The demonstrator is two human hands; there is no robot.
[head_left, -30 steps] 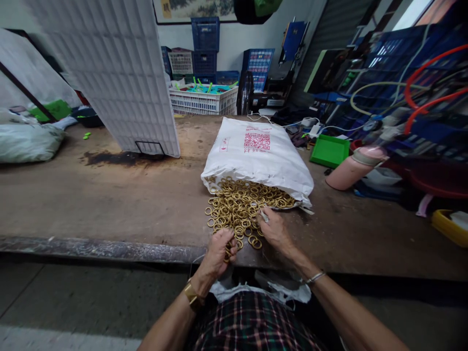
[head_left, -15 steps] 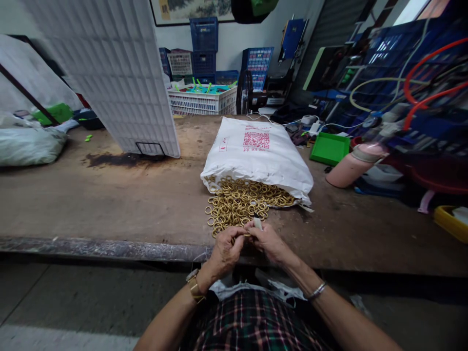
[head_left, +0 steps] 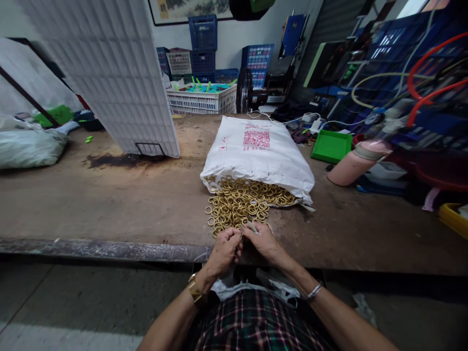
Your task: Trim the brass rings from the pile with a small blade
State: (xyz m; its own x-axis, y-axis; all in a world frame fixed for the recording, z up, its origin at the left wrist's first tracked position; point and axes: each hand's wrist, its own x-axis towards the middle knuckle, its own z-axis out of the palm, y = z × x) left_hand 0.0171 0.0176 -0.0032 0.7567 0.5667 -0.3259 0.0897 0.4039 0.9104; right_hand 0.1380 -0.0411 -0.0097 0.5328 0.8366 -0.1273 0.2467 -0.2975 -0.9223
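Gold-coloured rings [head_left: 234,207] spill in a heap from the mouth of a white woven sack [head_left: 252,156] lying on the table. At the near edge of the heap, my left hand [head_left: 224,247] is closed, thumb and fingers pressed together; what they hold is hidden. Close beside it, my right hand [head_left: 266,241] is closed around a small flat pale tool [head_left: 252,227], which sticks up between thumb and fingers. My fingertips nearly meet in front of the rings.
A white ribbed panel [head_left: 120,83] stands on the wooden table [head_left: 127,204] at left. To the right are a green tray [head_left: 332,146], a pink bottle [head_left: 353,163] and a yellow container [head_left: 453,219]. A white crate [head_left: 203,100] sits behind the table.
My left hand has curled tighter, and the gold ring edge seen between my fingertips is now hidden. The pale tool in my right hand has tipped left and lower.
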